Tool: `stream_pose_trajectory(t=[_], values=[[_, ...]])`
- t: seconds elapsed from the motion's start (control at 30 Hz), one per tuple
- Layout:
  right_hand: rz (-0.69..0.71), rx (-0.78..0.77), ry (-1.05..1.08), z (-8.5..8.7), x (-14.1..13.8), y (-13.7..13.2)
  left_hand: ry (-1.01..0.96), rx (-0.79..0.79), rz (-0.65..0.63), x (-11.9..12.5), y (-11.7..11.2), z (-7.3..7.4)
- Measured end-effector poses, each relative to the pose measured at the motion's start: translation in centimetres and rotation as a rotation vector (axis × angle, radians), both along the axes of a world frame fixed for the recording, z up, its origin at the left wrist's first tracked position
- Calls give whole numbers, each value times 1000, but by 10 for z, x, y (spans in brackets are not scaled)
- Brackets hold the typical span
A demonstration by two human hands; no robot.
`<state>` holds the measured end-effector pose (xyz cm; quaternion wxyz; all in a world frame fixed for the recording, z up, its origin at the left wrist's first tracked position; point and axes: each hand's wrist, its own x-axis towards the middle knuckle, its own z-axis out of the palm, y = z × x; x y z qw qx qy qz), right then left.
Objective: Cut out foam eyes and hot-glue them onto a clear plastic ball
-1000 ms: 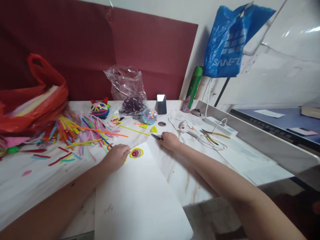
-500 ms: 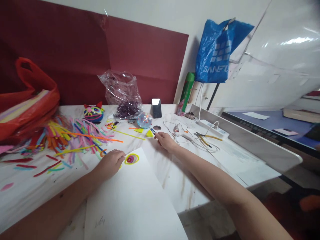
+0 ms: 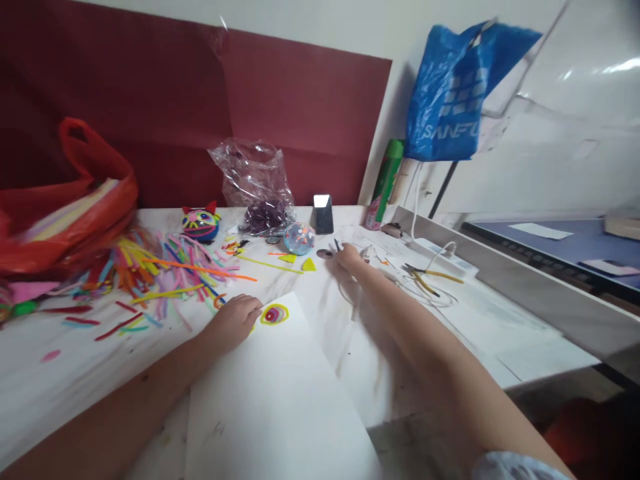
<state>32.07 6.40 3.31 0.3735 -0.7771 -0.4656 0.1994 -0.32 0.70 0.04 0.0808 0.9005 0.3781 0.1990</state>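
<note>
My left hand (image 3: 234, 323) lies on the upper left corner of a large white sheet of paper (image 3: 280, 400), fingers laid down and holding nothing. Beside its fingertips is an eye-shaped piece (image 3: 275, 315) with yellow, pink and dark red rings; a bit of yellow shows at the fingers' edge. Farther off, my right hand (image 3: 349, 257) is closed around a slim dark stick-like thing (image 3: 337, 246), mostly hidden by the fingers. Left of that hand are a dark round disc (image 3: 325, 253), yellow triangles (image 3: 309, 265) and a clear ball with coloured specks (image 3: 299, 238).
Colourful pipe cleaners (image 3: 170, 267) and a red bag (image 3: 95, 213) lie left. Behind are a cat-faced ball (image 3: 201, 224), a clear plastic bag (image 3: 263, 180), a phone (image 3: 323, 215) and a green can (image 3: 386, 183). Pliers (image 3: 425, 279) and white cables (image 3: 440, 300) lie right.
My right hand has moved right and a little away, from the yellow triangles to beyond the dark disc. My left hand keeps its place on the paper. The view has turned slightly left.
</note>
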Motion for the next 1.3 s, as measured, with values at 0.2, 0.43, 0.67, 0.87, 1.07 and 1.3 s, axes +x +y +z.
stream_pose_trajectory(t=[0.2, 0.43, 0.67, 0.87, 1.07, 1.3], values=[[133, 159, 31, 4, -22, -27, -11, 37, 14, -4, 4, 1], [718, -82, 726, -20, -97, -115, -221, 147, -10, 5, -14, 10], [445, 62, 1004, -17, -85, -114, -912, -483, 356, -8, -9, 25], [467, 28, 1045, -26, -80, -110, -1078, -844, 514, -7, -6, 22], [419, 3, 1060, -31, -81, -109, -968, -797, 459, -6, -9, 20], [417, -23, 1054, -27, -81, -112, -1019, -873, 308, -14, -4, 17]])
